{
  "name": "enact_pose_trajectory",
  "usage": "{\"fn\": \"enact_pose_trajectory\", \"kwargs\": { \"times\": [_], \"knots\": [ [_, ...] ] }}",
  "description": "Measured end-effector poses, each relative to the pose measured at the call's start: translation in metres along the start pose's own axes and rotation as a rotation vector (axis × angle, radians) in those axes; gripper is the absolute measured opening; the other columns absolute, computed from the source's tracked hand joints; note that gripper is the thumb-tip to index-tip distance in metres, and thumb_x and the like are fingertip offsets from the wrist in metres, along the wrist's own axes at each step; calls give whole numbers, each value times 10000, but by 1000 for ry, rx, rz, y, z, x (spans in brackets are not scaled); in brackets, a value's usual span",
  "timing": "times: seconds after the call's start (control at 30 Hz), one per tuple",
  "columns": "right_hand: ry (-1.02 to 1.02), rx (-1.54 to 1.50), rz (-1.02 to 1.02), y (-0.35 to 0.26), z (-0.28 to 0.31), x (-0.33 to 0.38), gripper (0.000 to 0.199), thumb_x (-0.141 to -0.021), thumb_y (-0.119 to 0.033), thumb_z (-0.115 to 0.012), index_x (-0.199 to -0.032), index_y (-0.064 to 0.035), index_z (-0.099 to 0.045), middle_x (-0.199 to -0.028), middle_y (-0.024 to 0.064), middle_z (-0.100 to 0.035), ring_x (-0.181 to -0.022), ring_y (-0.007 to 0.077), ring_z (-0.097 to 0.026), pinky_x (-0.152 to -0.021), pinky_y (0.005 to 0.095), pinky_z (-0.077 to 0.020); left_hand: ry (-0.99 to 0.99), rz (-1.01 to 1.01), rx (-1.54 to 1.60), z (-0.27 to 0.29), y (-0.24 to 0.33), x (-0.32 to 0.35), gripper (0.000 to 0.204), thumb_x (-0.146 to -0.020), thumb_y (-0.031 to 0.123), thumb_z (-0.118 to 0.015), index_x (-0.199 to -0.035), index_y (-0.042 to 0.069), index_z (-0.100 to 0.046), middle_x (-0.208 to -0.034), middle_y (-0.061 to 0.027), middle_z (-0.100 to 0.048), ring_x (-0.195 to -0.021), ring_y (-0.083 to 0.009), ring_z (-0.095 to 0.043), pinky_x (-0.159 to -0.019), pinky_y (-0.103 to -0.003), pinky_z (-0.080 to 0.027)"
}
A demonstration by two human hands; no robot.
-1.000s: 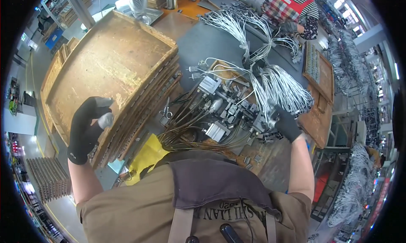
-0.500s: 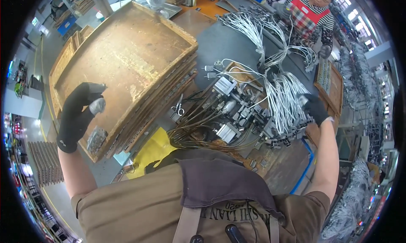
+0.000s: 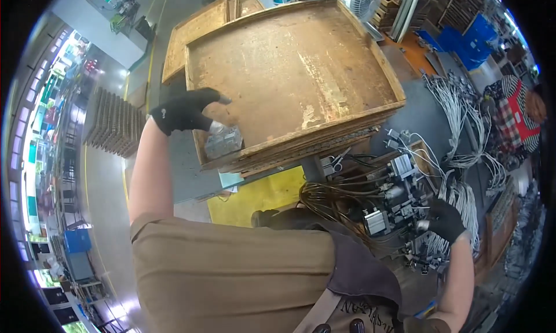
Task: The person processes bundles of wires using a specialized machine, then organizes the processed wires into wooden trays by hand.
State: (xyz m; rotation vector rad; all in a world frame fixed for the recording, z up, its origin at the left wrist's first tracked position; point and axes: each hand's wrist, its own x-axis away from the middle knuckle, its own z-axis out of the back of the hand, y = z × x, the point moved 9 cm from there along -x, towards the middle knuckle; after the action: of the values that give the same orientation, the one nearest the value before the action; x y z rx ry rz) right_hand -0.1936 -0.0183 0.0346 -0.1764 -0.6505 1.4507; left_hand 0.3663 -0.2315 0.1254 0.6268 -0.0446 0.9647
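My left hand [image 3: 188, 110], in a black glove with wrapped fingertips, reaches over the near left corner of a shallow wooden tray [image 3: 272, 60]. Its fingers and thumb are spread with nothing seen between them. Just under the thumb, in that corner, lies a small heap of shiny, see-through or metallic pieces [image 3: 225, 143], too blurred to name. My gloved right hand [image 3: 446, 220] is at a metal clamping fixture [image 3: 399, 188], in front of a bundle of white cables [image 3: 463, 208]. Its fingers are bent together toward the fixture; what they hold is hard to make out.
The tray tops a stack of trays. Scissors [image 3: 333, 165] lie beside it, near brown hoses [image 3: 327, 199] and a yellow sheet [image 3: 260, 194]. More white cables [image 3: 452, 110] spread across the table. A co-worker in a red apron [image 3: 515, 118] is at the far right. A fan [image 3: 365, 1] stands behind.
The view has swung left, so the scene sits farther right. My left hand has come down nearer the heap in the tray corner. My right hand has moved from the cable bundle toward the fixture.
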Motion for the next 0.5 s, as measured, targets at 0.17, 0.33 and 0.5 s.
{"fn": "enact_pose_trajectory", "kwargs": {
  "times": [0.17,0.33,0.5],
  "knots": [
    [-361,182,77,17,-11,-8,386,-843,-414,-629,-954,-46,-662,-898,178,-639,-838,346,-620,-744,411,-490,-152,-51,9,-41,-20,-3,532,-775,319,-743,-1206,51,-583,-1207,-116,-559,-1158,-236,-513,-953,-347,-421],
    [277,-1811,52,40,32,-27,197,-909,-267,-504,-865,-85,-566,-724,39,-510,-704,194,-541,-673,325,-468,-135,95,245,-65,-35,-5,401,-794,253,-722,-1087,13,-589,-1083,-87,-599,-1077,-196,-552,-920,-333,-445],
    [-15,365,19,20,-61,-7,392,-801,-343,-644,-1089,-77,-654,-1007,181,-646,-845,357,-627,-714,416,-492,198,5,753,-23,27,-7,404,-748,181,-745,-1076,23,-570,-1039,-85,-610,-975,-194,-607,-879,-336,-491]
  ]
}}
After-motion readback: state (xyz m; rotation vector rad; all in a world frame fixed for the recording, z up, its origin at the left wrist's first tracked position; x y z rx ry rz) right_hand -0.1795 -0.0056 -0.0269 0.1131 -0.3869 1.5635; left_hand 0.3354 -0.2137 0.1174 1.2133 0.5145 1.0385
